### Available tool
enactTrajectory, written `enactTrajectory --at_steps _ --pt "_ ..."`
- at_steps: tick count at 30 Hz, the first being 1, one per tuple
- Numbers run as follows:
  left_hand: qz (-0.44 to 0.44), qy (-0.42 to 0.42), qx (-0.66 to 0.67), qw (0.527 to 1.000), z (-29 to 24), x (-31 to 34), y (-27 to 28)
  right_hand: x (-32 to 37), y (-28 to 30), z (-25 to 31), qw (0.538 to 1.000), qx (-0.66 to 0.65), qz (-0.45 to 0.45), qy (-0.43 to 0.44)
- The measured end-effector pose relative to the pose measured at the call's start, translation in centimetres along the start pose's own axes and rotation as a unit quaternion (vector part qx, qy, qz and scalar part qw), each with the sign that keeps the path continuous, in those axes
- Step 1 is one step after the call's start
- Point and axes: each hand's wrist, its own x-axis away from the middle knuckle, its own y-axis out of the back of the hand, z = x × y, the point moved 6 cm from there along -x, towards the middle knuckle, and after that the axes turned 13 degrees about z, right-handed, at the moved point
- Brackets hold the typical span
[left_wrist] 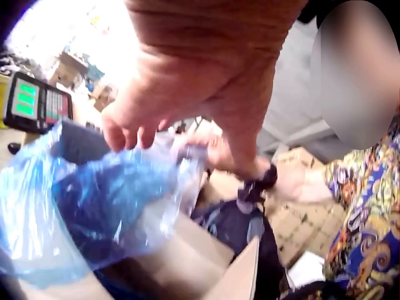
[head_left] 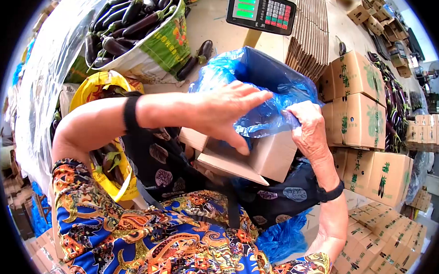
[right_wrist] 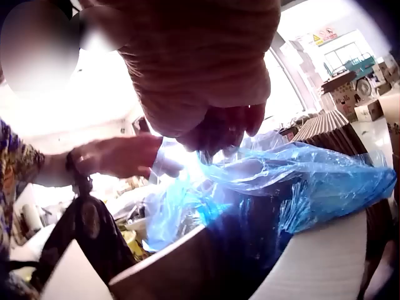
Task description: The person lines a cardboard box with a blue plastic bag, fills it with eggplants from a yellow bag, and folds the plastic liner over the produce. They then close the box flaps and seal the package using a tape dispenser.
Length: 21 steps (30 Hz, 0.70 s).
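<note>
A thin blue plastic bag (head_left: 272,113) lines an open cardboard box (head_left: 277,156) held between the person's knees, its mouth spread over the far walls. The right hand (head_left: 308,129) pinches the bag's edge at the box's right side, fingers curled over the film. Across the near left part of the bag reaches the left hand (head_left: 228,107), fingers extended and thumb apart. In the left wrist view its fingertips (left_wrist: 128,139) are right at the blue film. The right wrist view shows bag film (right_wrist: 262,172) bunched under the right hand.
A sack of eggplants (head_left: 166,52) stands at the far left, a yellow bag (head_left: 129,188) nearer. Beyond the box are a digital scale (head_left: 261,12) and stacked flat cardboard (head_left: 307,32). Packed cartons (head_left: 356,120) line the right. More blue plastic (head_left: 283,238) lies near the lap.
</note>
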Motion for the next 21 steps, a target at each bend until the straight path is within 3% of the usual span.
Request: enactTrajectory --at_steps 5,7,9,10,13,15,16,21 --pt "-0.077 -0.003 -0.02 0.997 -1.6 -2.3 -4.7 1.7 1.3 2.2 0.976 -0.204 0.01 -0.077" --pt "-0.171 -0.002 -0.035 0.985 -1.6 -1.8 -5.2 2.6 1.2 2.8 0.946 -0.294 0.037 -0.129" --pt "-0.106 0.021 0.064 0.992 0.6 -1.4 -5.3 3.5 1.0 3.4 0.955 -0.268 0.061 -0.109" --pt "-0.135 0.029 0.047 0.989 0.9 -0.7 -4.6 4.2 0.6 3.5 0.968 -0.23 0.063 -0.076" --pt "-0.069 0.025 -0.008 0.997 0.0 3.1 -3.6 6.6 0.2 4.8 0.985 -0.124 0.118 0.0" --pt "0.042 0.052 -0.067 0.996 -1.4 6.0 -3.9 8.3 -0.1 6.0 0.981 -0.101 0.166 0.002" --pt "0.061 0.022 -0.074 0.995 -2.0 7.4 -4.4 9.1 -0.2 6.5 0.98 -0.095 0.173 0.001" --pt "0.177 0.061 -0.214 0.959 -0.7 11.0 -9.1 11.9 -2.7 8.1 0.978 -0.056 0.201 -0.003"
